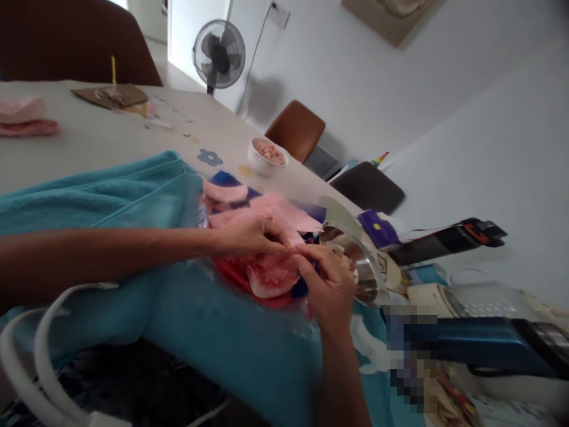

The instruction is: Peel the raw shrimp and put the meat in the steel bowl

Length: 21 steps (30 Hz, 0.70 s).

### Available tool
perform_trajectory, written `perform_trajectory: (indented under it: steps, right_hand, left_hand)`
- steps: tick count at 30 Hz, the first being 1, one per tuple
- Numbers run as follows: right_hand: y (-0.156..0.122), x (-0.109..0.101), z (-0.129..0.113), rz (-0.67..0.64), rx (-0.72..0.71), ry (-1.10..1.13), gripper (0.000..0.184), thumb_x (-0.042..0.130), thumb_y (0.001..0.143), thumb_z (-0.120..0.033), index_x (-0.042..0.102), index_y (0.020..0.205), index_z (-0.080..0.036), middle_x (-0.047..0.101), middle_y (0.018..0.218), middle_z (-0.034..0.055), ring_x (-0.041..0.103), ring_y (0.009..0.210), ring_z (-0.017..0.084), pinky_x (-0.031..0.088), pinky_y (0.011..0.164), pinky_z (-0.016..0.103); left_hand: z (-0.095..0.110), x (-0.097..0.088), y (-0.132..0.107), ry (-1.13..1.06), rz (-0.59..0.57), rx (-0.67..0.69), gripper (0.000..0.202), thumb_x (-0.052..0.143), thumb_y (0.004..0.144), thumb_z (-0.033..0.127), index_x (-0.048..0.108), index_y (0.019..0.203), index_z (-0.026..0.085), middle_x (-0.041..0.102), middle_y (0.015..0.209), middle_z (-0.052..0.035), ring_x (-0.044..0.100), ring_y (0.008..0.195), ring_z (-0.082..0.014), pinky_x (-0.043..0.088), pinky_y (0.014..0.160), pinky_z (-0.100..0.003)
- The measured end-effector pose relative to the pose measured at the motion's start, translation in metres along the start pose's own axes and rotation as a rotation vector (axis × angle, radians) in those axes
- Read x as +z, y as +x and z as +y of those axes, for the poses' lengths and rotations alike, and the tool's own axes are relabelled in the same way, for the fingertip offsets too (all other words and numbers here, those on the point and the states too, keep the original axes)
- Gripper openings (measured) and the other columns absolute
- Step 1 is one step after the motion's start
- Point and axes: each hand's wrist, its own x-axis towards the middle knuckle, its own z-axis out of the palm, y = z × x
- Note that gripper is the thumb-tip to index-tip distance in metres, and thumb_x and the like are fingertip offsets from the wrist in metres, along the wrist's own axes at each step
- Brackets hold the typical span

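Note:
My left hand [255,237] and my right hand [329,281] meet in the middle of the head view, thumbs and fingertips pinched on a piece of what looks like pink pomelo [275,270]. Both are closed on it. The exact contact spot between the fingertips is partly hidden. Around and behind my hands lie pale pink strips of peel [271,207], on a dark blue and red plastic sheet or bag. Just beyond my right hand stands a shiny metal bowl [367,267] with pale pieces inside.
Teal cloth [111,196] covers the near table edge. A white bowl [262,160] of pink pulp stands further back. More pink pieces [26,115] lie far left, near a brown card [106,95]. At right are a blue device [480,344], a clear container and clutter.

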Motion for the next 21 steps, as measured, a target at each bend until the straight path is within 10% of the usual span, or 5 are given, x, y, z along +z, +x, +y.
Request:
perform_trajectory:
  steps: [21]
  right_hand:
    - [-0.006, 0.008, 0.002, -0.173, 0.106, -0.065, 0.003, 0.061, 0.083, -0.023, 0.062, 0.086, -0.023, 0.067, 0.084, 0.0005, 0.062, 0.074, 0.016, 0.050, 0.069, 0.030]
  left_hand:
    - [-0.007, 0.001, -0.002, 0.296, -0.033, 0.017, 0.027, 0.058, 0.088, 0.035, 0.070, 0.074, 0.015, 0.067, 0.067, -0.0018, 0.058, 0.065, -0.0121, 0.041, 0.059, -0.023]
